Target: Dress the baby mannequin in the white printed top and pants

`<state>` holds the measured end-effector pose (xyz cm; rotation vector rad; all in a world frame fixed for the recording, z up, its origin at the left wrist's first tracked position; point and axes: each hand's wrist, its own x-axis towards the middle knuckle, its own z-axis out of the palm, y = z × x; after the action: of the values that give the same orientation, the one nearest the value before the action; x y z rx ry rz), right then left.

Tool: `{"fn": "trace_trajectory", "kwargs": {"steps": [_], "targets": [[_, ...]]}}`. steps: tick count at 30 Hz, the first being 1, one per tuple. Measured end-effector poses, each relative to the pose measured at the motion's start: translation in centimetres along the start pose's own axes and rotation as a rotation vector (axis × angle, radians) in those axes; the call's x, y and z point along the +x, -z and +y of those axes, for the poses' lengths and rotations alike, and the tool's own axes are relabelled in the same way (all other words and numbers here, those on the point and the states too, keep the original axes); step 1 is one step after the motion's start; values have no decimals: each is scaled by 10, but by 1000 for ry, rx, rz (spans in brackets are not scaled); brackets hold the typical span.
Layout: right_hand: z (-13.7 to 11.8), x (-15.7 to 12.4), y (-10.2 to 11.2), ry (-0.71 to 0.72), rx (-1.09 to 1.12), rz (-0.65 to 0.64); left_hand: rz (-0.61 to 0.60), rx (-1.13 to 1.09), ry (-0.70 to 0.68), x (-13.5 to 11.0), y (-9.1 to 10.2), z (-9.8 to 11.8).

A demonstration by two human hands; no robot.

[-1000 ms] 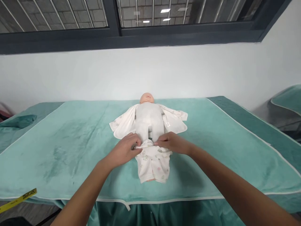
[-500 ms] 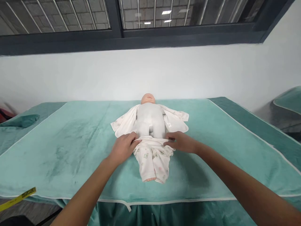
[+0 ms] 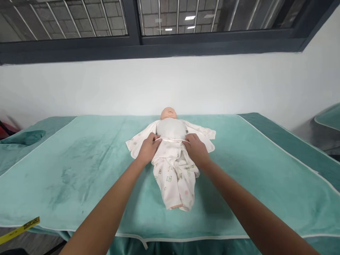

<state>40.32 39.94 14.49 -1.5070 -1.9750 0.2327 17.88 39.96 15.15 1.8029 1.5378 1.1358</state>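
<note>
A baby doll [image 3: 172, 128] lies on its back, head toward the wall, its pale cloth torso bare in front. An open white printed top [image 3: 140, 139] spreads out under it on both sides. White printed pants [image 3: 172, 177] cover its legs and lower belly. My left hand [image 3: 149, 148] pinches the waistband at the left hip, thumb and fingers closed. At the right hip my right hand [image 3: 196, 148] grips the other end of the waistband, which is stretched between both hands. A bit of the doll's foot shows at the pant cuffs.
A green padded cover [image 3: 79, 170] with white piping lies over the table beneath the doll. Behind it rises a white wall [image 3: 106, 88] under a dark window frame [image 3: 159, 46]. Yellow tape [image 3: 20, 230] shows at the lower left, and a green-edged surface [image 3: 329, 117] at the right.
Both hands have moved up toward the doll's head, drawing the waistband from the thighs to the belly. The pants now cover the crotch and hips. The camera view has shifted slightly.
</note>
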Motion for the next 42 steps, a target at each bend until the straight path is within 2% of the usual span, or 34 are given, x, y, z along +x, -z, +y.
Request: {"fn": "trace_trajectory", "kwargs": {"steps": [3, 7, 9, 11, 14, 16, 21, 26, 28, 31, 33, 35, 39, 42], "targets": [[6, 16, 2, -40, 58, -35, 52, 10, 34, 17, -3, -4], [13, 55, 4, -26, 151, -121, 87, -54, 60, 43, -11, -15], [15, 70, 0, -13, 189, -161, 102, -104, 73, 51, -18, -24], [20, 76, -7, -59, 323, -175, 115, -159, 92, 53, -24, -35], [28, 72, -17, -197, 652, -170, 100, -247, 130, 49, -31, -50], [33, 66, -19, -219, 761, -202, 83, -295, 153, 45, -32, -55], [40, 59, -11, -240, 786, -233, 71, -349, 187, 41, -27, -49], [49, 56, -4, -253, 700, -286, 43, -367, 201, 27, -15, -37], [54, 55, -2, -247, 696, -346, -16, -387, 240, 20, -9, -35], [60, 53, 2, -239, 739, -442, -182, -420, 291, 11, 1, -34], [62, 51, 5, -237, 798, -480, -287, -413, 274, 8, 7, -34], [62, 49, 7, -248, 876, -497, -341, -401, 242, 8, 11, -35], [60, 46, 10, -301, 1027, -565, -332, -424, 226, 9, 12, -34], [61, 47, 9, -284, 1088, -614, -317, -493, 237, 8, 10, -32]]}}
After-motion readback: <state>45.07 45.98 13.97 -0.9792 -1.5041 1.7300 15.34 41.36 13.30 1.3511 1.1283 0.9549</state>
